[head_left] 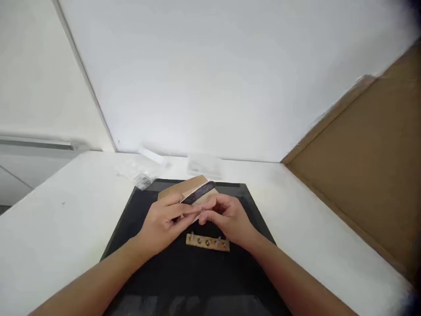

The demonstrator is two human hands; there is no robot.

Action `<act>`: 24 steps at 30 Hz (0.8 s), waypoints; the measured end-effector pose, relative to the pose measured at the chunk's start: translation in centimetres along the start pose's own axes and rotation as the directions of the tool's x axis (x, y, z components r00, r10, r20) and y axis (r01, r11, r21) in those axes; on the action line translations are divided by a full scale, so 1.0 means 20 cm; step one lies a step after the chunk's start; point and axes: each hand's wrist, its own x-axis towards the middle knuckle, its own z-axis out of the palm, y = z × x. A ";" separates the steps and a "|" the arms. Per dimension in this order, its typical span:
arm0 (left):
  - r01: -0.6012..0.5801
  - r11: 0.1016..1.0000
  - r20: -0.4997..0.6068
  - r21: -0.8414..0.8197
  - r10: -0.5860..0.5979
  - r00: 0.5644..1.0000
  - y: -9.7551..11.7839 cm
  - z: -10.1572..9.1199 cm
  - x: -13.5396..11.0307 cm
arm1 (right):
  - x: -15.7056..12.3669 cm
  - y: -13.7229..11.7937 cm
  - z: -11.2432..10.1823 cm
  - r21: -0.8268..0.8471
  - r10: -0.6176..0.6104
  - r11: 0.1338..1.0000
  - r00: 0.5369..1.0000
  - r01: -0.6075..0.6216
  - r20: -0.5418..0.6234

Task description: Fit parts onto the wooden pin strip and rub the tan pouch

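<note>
My left hand (167, 219) and my right hand (226, 215) meet over the black mat, fingertips pinched close together. Whatever sits between those fingertips is too small and covered to make out. A dark, round-ended strip with a pale edge, like a nail file (200, 192), slants up and right just beyond my left fingers. Its lower end disappears behind them, so I cannot tell whether they grip it. Under it lies a tan cardboard piece (184, 186). Nearer to me, below the hands, rests a narrow wooden strip (208, 242) bearing several small round studs and clear upright bits.
The black mat (190, 281) lies on a white table (59, 219). Clear plastic packaging (141, 171) and a translucent box (204, 165) stand at the back near the white wall. A large brown cardboard panel (368, 166) leans along the right side.
</note>
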 end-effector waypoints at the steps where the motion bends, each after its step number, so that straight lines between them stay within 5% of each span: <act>1: -0.001 1.000 0.001 -0.002 0.001 1.000 0.00 0.00 0.00 | 0.01 0.00 0.00 0.012 0.001 1.000 1.000 -0.001 0.002; 16: -0.007 0.996 0.135 0.088 -0.005 0.991 0.01 -0.02 -0.01 | 0.01 -0.02 0.01 -0.290 -0.060 0.956 0.998 0.054 -0.011; 24: 0.008 0.995 0.083 0.100 -0.016 0.996 -0.01 -0.01 -0.02 | 0.01 0.00 0.00 -0.286 -0.071 0.956 0.997 0.059 -0.031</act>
